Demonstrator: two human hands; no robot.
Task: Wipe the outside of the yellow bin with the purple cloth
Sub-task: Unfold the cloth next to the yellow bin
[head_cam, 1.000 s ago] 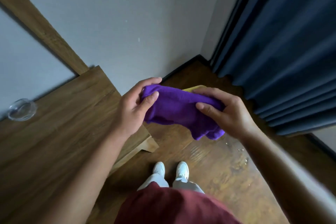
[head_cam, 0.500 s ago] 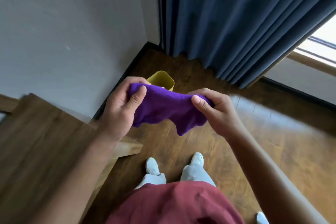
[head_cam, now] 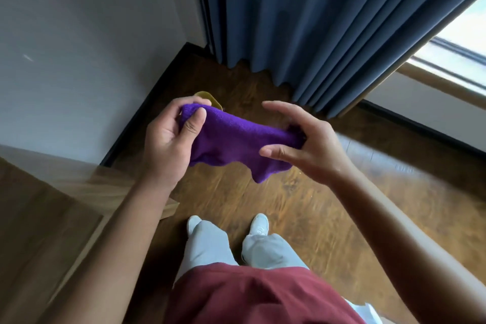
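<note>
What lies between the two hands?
In the head view, the purple cloth spans from the left hand to the right hand.

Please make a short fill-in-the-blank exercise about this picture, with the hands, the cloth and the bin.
1. The left hand grips a cloth of ____ colour.
2. The yellow bin stands on the floor near the ____ curtain.
3. The right hand has its fingers ____.

Missing words: purple; blue; spread
</note>
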